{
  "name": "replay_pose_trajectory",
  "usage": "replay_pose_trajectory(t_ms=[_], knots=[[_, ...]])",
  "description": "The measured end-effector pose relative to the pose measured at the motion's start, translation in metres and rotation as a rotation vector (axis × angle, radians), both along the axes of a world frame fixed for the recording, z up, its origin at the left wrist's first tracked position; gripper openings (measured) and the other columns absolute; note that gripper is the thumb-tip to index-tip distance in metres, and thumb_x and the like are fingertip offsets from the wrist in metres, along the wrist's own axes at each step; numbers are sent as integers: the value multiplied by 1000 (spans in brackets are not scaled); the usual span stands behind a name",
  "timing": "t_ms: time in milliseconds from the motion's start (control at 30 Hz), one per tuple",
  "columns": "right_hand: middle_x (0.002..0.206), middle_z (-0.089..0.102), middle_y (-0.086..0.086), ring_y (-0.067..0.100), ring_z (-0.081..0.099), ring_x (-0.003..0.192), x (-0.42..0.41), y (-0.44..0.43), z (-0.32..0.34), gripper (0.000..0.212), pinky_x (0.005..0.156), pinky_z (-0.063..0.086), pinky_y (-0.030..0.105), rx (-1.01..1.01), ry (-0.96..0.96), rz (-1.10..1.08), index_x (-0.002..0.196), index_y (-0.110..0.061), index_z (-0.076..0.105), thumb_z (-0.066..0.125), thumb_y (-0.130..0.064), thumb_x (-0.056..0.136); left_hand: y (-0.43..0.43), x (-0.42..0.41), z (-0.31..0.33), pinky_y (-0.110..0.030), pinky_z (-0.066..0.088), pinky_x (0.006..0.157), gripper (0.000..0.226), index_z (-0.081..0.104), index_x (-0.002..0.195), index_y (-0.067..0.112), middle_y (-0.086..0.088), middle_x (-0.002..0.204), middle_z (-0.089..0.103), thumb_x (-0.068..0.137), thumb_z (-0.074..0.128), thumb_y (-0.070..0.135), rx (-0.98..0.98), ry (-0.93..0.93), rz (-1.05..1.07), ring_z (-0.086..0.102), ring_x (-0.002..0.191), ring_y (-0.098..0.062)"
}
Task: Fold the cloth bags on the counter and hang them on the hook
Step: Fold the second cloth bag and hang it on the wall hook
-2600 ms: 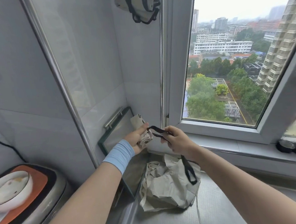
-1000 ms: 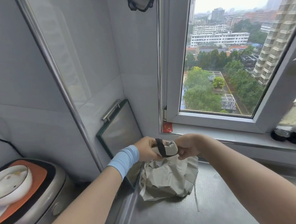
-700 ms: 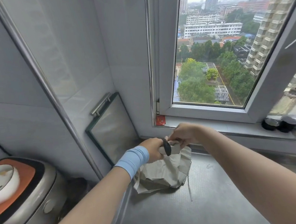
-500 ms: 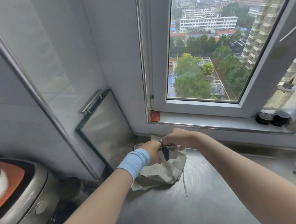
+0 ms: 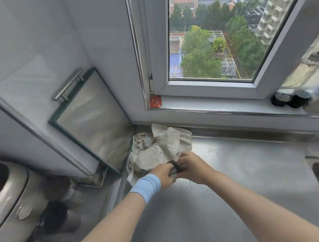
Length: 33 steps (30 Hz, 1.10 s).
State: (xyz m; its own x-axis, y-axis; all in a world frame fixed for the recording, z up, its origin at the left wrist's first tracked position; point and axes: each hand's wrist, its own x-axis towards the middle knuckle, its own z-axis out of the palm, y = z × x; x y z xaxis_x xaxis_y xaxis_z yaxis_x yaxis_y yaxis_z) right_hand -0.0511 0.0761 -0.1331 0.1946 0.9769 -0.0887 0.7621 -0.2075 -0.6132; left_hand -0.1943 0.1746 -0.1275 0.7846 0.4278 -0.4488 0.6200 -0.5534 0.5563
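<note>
counter point(image 5: 243, 171) open rightward, bag heap point(image 5: 156, 145) and glass board point(image 5: 94, 121) blocking corner

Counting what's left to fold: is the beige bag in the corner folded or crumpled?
Crumpled: the beige bag lies heaped on the counter, behind left hand and right hand gripping a rolled bag.

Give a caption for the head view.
Left hand and right hand grip a strap-wrapped folded bag over the counter, beside a crumpled cloth heap.

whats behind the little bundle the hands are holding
Behind the bundle, a crumpled heap of beige cloth bags lies on the steel counter, against the corner wall. Anything beneath the heap is covered.
</note>
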Motion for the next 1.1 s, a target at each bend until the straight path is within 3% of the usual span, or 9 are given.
replay_pose_trajectory(t_ms=[67, 200, 333, 400, 500, 600, 733, 867, 1100], knots=[[76, 41, -6, 12, 37, 68, -4, -14, -27, 35, 58, 25, 14, 53, -16, -13, 62, -29, 50, 85, -26, 67, -13, -3, -22, -32, 48, 90, 26, 62, 115, 19, -9, 114, 67, 94, 52, 29, -11, -16, 35, 62, 104, -29], [84, 42, -12, 12, 37, 81, -17, -36, -63, 32, 65, 34, 24, 98, -41, -33, 76, -29, 49, 76, -12, 70, -29, -5, -66, -31, 46, 94, 28, 67, 116, 19, -9, 114, 69, 94, 52, 17, 66, -45, 46, 62, 106, -29], [84, 50, -6, 16, 45, 83, -20, -43, -84, 34, 63, 47, 33, 119, -85, -56, 74, -27, 49, 71, -1, 70, -37, -1, -92, -31, 44, 79, 14, 71, 87, 24, 2, 80, 67, 74, 75, 23, 240, -35, -10, 64, 83, -20], [83, 52, -5, 14, 44, 82, -18, -49, -96, 31, 61, 46, 32, 93, -72, -77, 72, -23, 52, 70, 2, 67, -44, 2, -91, -29, 45, 62, 31, 68, 71, 26, 8, 61, 57, 51, 89, 13, 275, -95, -27, 60, 63, -17], [83, 52, -9, 8, 42, 82, -17, -54, -105, 22, 64, 40, 24, 75, 4, -150, 73, -17, 58, 70, 1, 67, -46, 2, -110, -25, 52, 71, 40, 74, 92, 12, -4, 75, 64, 56, 83, -4, 211, -297, -62, 64, 69, -23], [87, 56, -9, 7, 46, 86, -18, -52, -105, 19, 72, 41, 22, 27, 109, -207, 85, -15, 66, 67, -4, 70, -39, 4, -107, -32, 53, 84, 35, 70, 112, 11, -8, 96, 67, 79, 66, 2, 173, -285, -6, 62, 92, -26], [92, 61, -11, 9, 59, 94, -26, -55, -105, 35, 84, 52, 29, -61, 285, -313, 96, -28, 66, 64, -8, 68, -39, 10, -97, -31, 46, 86, 23, 73, 107, 9, -16, 97, 67, 90, 58, 8, 180, -262, 39, 57, 97, -30], [92, 65, -7, 11, 66, 87, -32, -58, -98, 59, 80, 55, 33, -29, 410, -375, 110, -37, 40, 59, 3, 71, -40, 4, -103, -32, 44, 92, 22, 76, 105, 13, -8, 108, 71, 90, 60, 14, 182, -216, 36, 56, 103, -27], [84, 64, -8, 6, 58, 75, -34, -64, -88, 41, 67, 43, 15, 9, 366, -389, 104, -33, 43, 68, -16, 76, -50, -6, -102, -21, 41, 64, 15, 76, 85, 26, 6, 85, 68, 79, 64, 18, 258, -307, 65, 61, 82, -15]])
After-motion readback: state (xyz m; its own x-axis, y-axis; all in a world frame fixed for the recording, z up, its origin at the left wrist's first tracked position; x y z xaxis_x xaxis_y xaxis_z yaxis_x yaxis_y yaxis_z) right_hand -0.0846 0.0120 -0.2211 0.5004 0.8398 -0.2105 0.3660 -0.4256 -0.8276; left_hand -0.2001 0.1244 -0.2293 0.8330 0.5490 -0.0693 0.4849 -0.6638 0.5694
